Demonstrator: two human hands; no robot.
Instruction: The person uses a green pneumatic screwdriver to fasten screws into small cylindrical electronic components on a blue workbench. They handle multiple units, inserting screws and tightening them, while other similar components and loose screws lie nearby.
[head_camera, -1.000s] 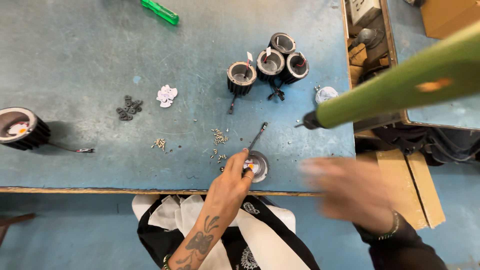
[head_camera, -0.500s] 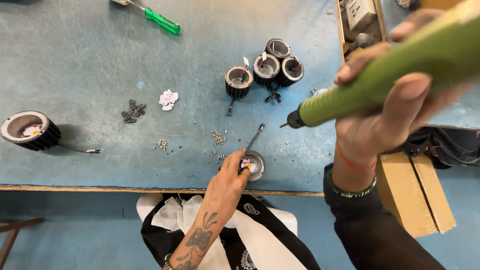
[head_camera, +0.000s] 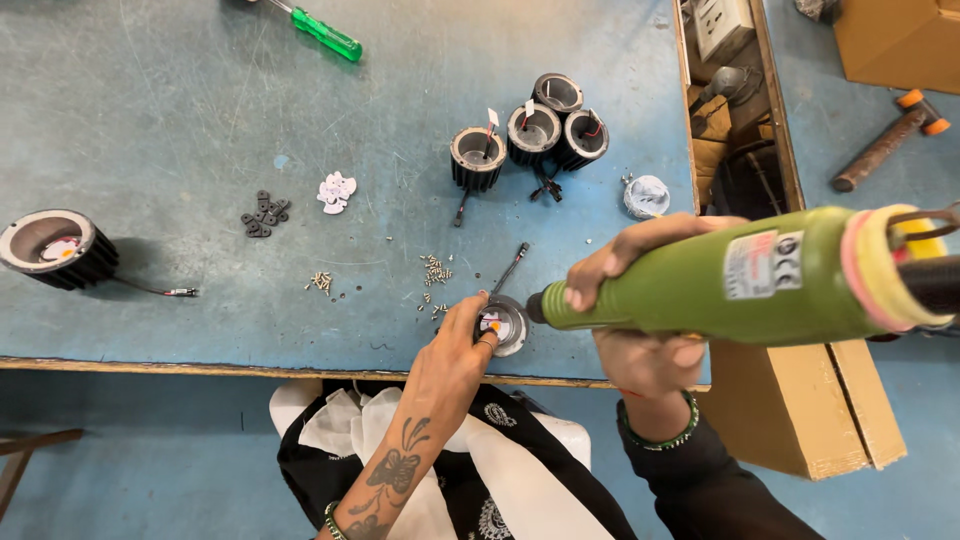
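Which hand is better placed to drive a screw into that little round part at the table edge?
The right hand: it grips the green electric screwdriver, tip by the round part. The left hand steadies that part.

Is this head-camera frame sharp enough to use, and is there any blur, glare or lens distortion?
Head view: sharp and evenly lit, no motion blur on the right hand or its green cylindrical power screwdriver; the tool looms oversized from wide-angle closeness; soft shadow beside the black finned round housing; no strong glare on the blue worktable.
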